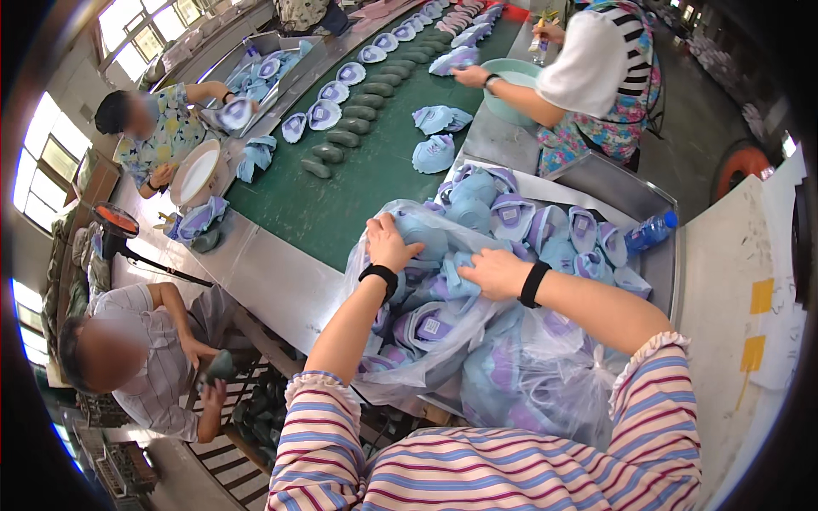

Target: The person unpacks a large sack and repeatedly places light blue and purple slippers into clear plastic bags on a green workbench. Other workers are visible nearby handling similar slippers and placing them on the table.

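The pale blue and purple soft fabric shoe uppers (pixel 443 319) lie heaped inside a clear thin plastic bag (pixel 545 375) in front of you, on the metal tray (pixel 613 192) beside the green conveyor belt (pixel 375 170). Your left hand (pixel 388 243) curls over one upper at the top of the heap, fingers closed on it. Your right hand (pixel 494 272) presses flat on another, fingers bent into the pile. These pieces look light and floppy, so take each by its stiffer rim. The bag film looks slippery and easily torn. Grey shoe lasts (pixel 345 136) line the belt beyond, and a blue water bottle (pixel 652 230) rests at the tray's right edge.
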The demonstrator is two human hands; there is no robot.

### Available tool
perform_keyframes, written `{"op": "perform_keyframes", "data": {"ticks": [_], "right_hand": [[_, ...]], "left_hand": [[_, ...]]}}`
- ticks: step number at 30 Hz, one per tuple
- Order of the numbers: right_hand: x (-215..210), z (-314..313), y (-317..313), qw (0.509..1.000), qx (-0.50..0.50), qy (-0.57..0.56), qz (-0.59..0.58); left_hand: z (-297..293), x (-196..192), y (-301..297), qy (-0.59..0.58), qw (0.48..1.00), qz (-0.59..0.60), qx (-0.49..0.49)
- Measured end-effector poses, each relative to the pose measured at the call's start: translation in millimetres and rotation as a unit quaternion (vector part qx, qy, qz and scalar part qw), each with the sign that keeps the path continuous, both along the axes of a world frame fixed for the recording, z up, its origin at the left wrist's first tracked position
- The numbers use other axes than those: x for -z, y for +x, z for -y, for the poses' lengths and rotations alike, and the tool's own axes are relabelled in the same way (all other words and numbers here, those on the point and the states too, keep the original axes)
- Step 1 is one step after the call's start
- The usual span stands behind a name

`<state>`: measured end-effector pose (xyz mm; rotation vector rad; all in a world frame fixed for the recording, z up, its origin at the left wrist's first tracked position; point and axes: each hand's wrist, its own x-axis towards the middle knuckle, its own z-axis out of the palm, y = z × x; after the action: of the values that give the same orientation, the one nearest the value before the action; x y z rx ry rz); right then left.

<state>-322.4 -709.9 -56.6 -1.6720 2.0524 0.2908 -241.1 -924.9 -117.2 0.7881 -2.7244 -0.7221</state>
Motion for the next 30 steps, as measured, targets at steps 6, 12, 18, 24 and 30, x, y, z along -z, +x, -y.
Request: {"op": "perform_keyframes", "data": {"ticks": [6,12,18,24,30], "right_hand": [[-1,-12,-13,0.935,-0.079,-0.300,0.174],[-63,-15,2,0.887,-0.072,-0.413,0.194],[-52,-21,3,0.965,-0.102,-0.207,0.125],[-91,-51,27,0.968,-0.042,-0.229,0.090],[-128,-70,16,0.809,0.008,-0.448,0.381]], "left_hand": [[7,-28,36,0.158,0.954,0.047,0.252],[27,-44,79,0.370,0.905,-0.121,0.169],[-16,-20,51,-0.133,0.926,0.112,0.336],[6,-53,49,0.429,0.868,-0.188,0.163],[0,-94,67,0.707,0.653,-0.223,0.157]]}}
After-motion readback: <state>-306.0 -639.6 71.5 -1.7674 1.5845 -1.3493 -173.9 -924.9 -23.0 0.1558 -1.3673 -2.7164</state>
